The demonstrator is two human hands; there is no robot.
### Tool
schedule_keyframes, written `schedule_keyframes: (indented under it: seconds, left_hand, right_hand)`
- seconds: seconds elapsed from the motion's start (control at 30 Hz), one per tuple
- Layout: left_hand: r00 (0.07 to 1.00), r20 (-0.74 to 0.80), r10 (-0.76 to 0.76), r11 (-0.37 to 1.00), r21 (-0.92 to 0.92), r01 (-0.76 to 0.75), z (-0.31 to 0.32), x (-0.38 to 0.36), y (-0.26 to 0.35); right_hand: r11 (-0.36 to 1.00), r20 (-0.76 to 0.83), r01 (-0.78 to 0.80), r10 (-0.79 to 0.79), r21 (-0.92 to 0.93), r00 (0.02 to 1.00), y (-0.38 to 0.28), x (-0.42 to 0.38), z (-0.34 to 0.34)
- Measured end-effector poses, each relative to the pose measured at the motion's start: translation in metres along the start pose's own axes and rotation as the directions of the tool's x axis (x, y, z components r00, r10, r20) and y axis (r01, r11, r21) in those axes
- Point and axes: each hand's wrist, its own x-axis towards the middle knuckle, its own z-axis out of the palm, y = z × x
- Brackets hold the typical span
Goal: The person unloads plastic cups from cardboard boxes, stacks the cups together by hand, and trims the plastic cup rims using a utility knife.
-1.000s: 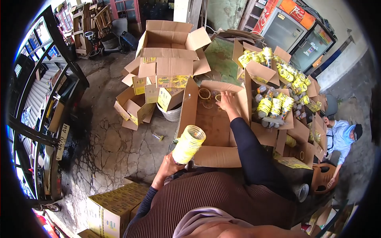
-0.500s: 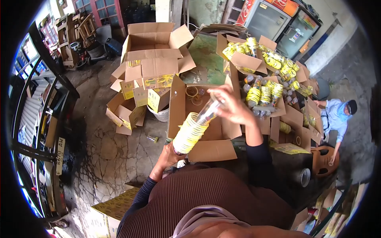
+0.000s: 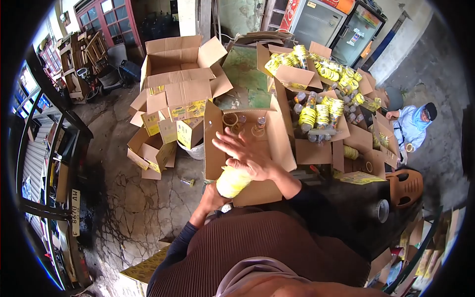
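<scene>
My left hand (image 3: 213,199) is closed round the lower end of a stack of nested clear plastic cups with yellow bands (image 3: 232,183), held tilted in front of my chest. Over the upper end of the stack lies my right hand (image 3: 247,157), fingers stretched and spread; the palm seems to touch it, but the contact is hidden. Just beyond both hands stands an open cardboard box (image 3: 213,131). A small clear cup (image 3: 261,123) and a pale ring (image 3: 229,120) are inside it.
Open cartons (image 3: 185,91) are piled ahead to the left. Cartons of yellow-banded cup stacks (image 3: 321,113) stand to the right. Beyond them sits a person in light blue (image 3: 410,126), near a brown plastic stool (image 3: 408,188). A clear container (image 3: 382,210) lies on the floor.
The clear cup that my right hand held above the stack is no longer seen apart from it. My right hand has come down onto the stack's top and spread its fingers.
</scene>
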Motion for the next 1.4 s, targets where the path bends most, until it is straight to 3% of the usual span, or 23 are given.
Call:
schedule_keyframes:
  seconds: [0.07,0.1,0.13,0.2,0.23,0.27,0.33,0.37,0.47,0.5,0.6,0.67,0.73,0.77,0.8,0.83,0.87,0.93,0.97,1.1,1.2,1.33,1.4]
  left_hand:
    - [0.995,-0.087,-0.056,0.998,-0.039,0.052,0.000,-0.007,-0.012]
    - [0.990,-0.055,-0.132,0.991,-0.022,0.131,0.000,-0.011,-0.015]
    - [0.988,-0.057,-0.145,0.989,-0.031,0.144,-0.001,-0.013,-0.014]
    - [0.969,-0.014,-0.249,0.966,-0.076,0.247,-0.010,-0.010,-0.011]
    - [0.975,-0.042,-0.217,0.973,-0.086,0.213,-0.009,-0.012,-0.017]
    - [0.973,-0.052,-0.225,0.972,-0.085,0.220,-0.010,-0.014,-0.018]
    - [0.969,-0.114,-0.219,0.975,-0.057,0.214,-0.009,-0.019,-0.020]
    - [0.966,-0.122,-0.229,0.973,-0.062,0.223,-0.009,-0.020,-0.017]
    - [0.955,-0.142,-0.261,0.957,-0.171,0.236,-0.013,-0.024,-0.011]
    - [0.953,-0.136,-0.269,0.956,-0.154,0.248,-0.014,-0.025,-0.012]
    - [0.952,-0.123,-0.280,0.955,-0.140,0.262,-0.015,-0.024,-0.015]
    - [0.952,-0.108,-0.286,0.952,-0.142,0.270,-0.016,-0.024,-0.017]
    - [0.931,-0.067,-0.358,0.926,-0.151,0.346,-0.018,-0.023,-0.018]
    - [0.933,-0.059,-0.354,0.928,-0.147,0.343,-0.017,-0.023,-0.022]
    - [0.946,-0.076,-0.316,0.942,-0.140,0.304,-0.016,-0.024,-0.026]
    - [0.957,-0.092,-0.276,0.956,-0.133,0.263,-0.014,-0.024,-0.030]
    - [0.960,-0.083,-0.267,0.958,-0.130,0.256,-0.015,-0.023,-0.028]
    - [0.961,-0.053,-0.272,0.959,-0.099,0.266,-0.016,-0.020,-0.022]
    - [0.964,-0.042,-0.263,0.961,-0.096,0.258,-0.014,-0.020,-0.025]
    - [0.980,-0.044,-0.194,0.980,-0.042,0.192,-0.014,-0.012,-0.018]
    - [0.982,-0.032,-0.184,0.982,-0.044,0.182,-0.015,-0.008,-0.004]
    - [0.990,-0.049,-0.133,0.990,-0.063,0.130,-0.015,-0.005,0.002]
    - [0.992,-0.048,-0.117,0.991,-0.075,0.114,-0.013,-0.007,-0.004]
  right_hand:
    - [0.945,0.064,0.048,-0.072,0.325,0.995,0.034,0.008,0.007]
    - [0.761,0.075,-0.121,0.095,0.637,0.993,0.050,0.013,0.007]
    - [0.452,0.150,-0.250,0.246,0.856,0.958,0.072,0.020,0.007]
    - [0.742,0.074,-0.338,0.365,0.578,0.928,0.167,0.027,0.027]
    - [0.787,0.084,-0.545,0.546,0.291,0.834,0.205,0.032,0.039]
    - [0.716,0.028,-0.698,0.698,-0.024,0.715,0.227,0.035,0.045]
    - [0.691,-0.310,-0.632,0.551,-0.351,0.775,0.228,0.027,0.053]
    - [0.602,-0.327,-0.536,0.428,-0.593,0.843,0.240,0.020,0.060]
    - [0.484,-0.179,-0.420,0.468,-0.768,0.866,0.258,0.003,0.079]
    - [0.458,-0.184,-0.500,0.575,-0.735,0.797,0.262,0.005,0.083]
    - [0.412,-0.297,-0.558,0.544,-0.720,0.785,0.252,-0.003,0.085]
    - [0.432,-0.219,-0.538,0.596,-0.724,0.773,0.220,-0.007,0.057]
    - [0.656,-0.061,-0.719,0.727,-0.229,0.683,0.199,-0.008,0.033]
    - [0.720,-0.051,-0.694,0.692,-0.027,0.720,0.227,-0.017,0.039]
    - [0.699,-0.012,-0.582,0.644,0.415,0.765,0.228,-0.019,0.038]
    - [0.584,0.001,-0.507,0.655,0.634,0.755,0.227,-0.032,0.033]
    - [0.431,0.013,-0.397,0.663,0.810,0.748,0.171,-0.029,0.006]
    - [0.164,-0.119,0.024,0.603,0.986,0.789,0.136,-0.036,0.006]
    - [0.093,-0.157,0.128,0.494,0.987,0.855,0.129,-0.039,0.010]
    - [-0.040,-0.154,0.188,0.426,0.981,0.892,0.071,-0.039,0.020]
    - [0.245,-0.149,0.047,0.420,0.968,0.895,0.062,-0.047,0.031]
    - [0.257,0.009,-0.102,0.338,0.961,0.941,0.060,-0.063,0.014]
    - [0.833,0.062,-0.186,0.180,0.522,0.982,0.055,-0.064,-0.015]
